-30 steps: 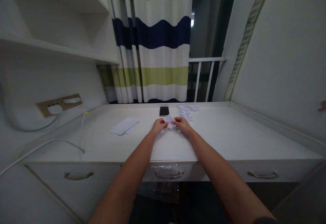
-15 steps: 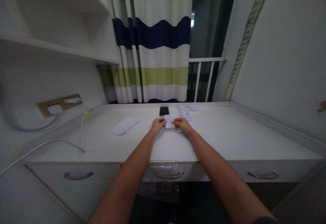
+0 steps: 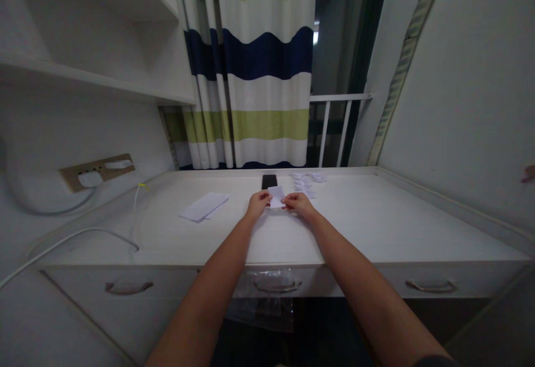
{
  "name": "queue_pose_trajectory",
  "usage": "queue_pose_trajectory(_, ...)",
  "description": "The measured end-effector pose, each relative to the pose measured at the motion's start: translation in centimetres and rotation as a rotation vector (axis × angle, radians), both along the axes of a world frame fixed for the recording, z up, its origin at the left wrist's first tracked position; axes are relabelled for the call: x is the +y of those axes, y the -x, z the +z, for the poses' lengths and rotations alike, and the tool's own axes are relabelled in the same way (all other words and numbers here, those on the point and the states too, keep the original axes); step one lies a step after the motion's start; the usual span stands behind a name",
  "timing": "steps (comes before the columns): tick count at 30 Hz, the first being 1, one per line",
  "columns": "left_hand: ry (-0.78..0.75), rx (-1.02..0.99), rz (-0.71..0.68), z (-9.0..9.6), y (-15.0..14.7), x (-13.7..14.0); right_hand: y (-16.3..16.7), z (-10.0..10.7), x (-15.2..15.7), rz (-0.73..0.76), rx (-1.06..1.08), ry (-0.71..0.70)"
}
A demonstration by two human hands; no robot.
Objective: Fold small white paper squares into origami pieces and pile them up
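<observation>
A small piece of white paper (image 3: 276, 196) is held up over the desk between my two hands. My left hand (image 3: 259, 202) pinches its left edge. The fingers of my right hand (image 3: 297, 202) are closed on its right side. Just behind the paper lies a black phone (image 3: 270, 181), its near end partly covered. Several small folded white papers (image 3: 304, 183) rest in a cluster beyond my right hand. Left of my left hand, larger white paper sheets (image 3: 204, 206) lie overlapping on the desk.
The white desk (image 3: 359, 228) has drawers with metal handles (image 3: 129, 288) along its front. A clear plastic bag (image 3: 267, 311) hangs at the middle drawer. On the left are a white cable (image 3: 83, 231) and a wall socket (image 3: 98, 172). A striped curtain (image 3: 267, 94) hangs behind the desk.
The small paper has shifted slightly left and tilted a little between my fingers. Both hands keep hold of it, and the other things on the desk stay put.
</observation>
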State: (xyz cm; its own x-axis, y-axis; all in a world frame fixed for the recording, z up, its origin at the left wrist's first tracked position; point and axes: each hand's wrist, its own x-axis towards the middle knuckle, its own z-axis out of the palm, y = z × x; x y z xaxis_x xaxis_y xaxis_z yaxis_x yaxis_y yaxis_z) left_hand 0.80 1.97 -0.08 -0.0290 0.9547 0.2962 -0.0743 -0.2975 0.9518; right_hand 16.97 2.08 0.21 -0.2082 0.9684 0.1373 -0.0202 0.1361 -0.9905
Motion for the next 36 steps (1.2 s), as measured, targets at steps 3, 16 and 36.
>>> queue_pose_trajectory(3, -0.011, 0.014, 0.025, 0.0, 0.0, 0.1, 0.0, -0.1, 0.1, 0.009, -0.015, -0.004)
queue_pose_trajectory(16, -0.040, -0.022, 0.097, 0.0, 0.0, 0.4, 0.0, -0.5, 0.4, 0.050, 0.008, 0.010)
queue_pose_trajectory(36, 0.014, -0.013, 0.055, -0.2, 0.2, 0.3, -0.2, -1.0, 1.1, -0.019, 0.033, -0.109)
